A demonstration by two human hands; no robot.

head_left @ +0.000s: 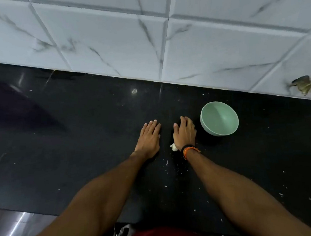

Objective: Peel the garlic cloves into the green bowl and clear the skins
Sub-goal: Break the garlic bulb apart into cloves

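Observation:
The green bowl [219,118] stands on the black counter [78,142], to the right of my hands; what I can see of its inside is bare. My left hand [148,137] lies flat, palm down, on the counter, fingers together. My right hand [184,132] rests palm down just left of the bowl, fingers slightly curved over the surface; whether anything lies under it is hidden. A white piece of garlic [173,147] peeks out at the heel of my right hand, beside the wrist. Small bits of garlic skin [166,162] are scattered over the counter between and behind my forearms.
A white marble-patterned tile wall [144,35] runs along the back of the counter, with a damaged spot [302,85] at the right. The counter's front edge [37,213] is at lower left, with a shiny metal surface [15,233] below it. Bands [188,149] circle my right wrist.

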